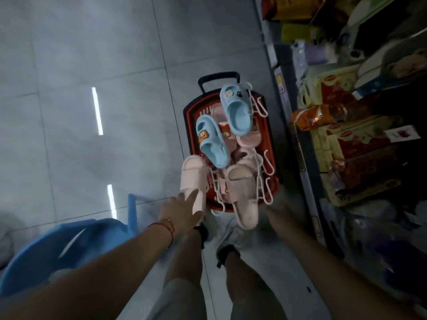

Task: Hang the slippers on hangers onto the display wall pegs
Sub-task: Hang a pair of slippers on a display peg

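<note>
While the slippers [216, 142] are all piled in the red basket [188, 125] on the floor, none is seen hung, so the job looks barely begun; a pink slipper [193, 181] is touched by the flat left hand [182, 210], and the right hand's [276, 211] fingers cannot be told.

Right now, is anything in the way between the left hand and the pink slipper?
No, nothing visible is. The left hand already lies on the pink slipper at the near edge of the red basket, fingers straight. The wall pegs are not in view, so that path cannot be judged.
</note>
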A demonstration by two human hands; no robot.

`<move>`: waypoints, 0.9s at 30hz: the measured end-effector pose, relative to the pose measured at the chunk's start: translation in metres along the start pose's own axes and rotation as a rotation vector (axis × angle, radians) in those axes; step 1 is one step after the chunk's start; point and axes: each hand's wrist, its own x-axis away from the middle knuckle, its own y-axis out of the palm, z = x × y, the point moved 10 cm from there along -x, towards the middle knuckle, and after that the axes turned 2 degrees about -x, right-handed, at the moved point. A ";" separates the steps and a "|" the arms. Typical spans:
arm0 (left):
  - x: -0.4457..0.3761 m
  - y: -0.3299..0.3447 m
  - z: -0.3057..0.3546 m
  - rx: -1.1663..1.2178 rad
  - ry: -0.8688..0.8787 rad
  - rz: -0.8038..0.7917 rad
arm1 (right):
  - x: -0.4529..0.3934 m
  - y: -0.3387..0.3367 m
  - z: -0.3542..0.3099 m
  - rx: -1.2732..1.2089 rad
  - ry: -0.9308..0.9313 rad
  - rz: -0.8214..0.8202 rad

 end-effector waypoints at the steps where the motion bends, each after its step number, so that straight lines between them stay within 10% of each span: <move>1: -0.010 0.009 0.000 0.052 -0.016 0.000 | -0.011 0.008 0.001 -0.042 0.019 -0.020; 14: -0.098 0.103 -0.013 1.684 -0.577 0.109 | -0.131 0.086 0.051 -0.967 0.432 -0.147; 27: -0.106 0.089 0.010 1.857 -0.473 0.256 | -0.132 0.106 0.026 -1.505 0.435 -0.283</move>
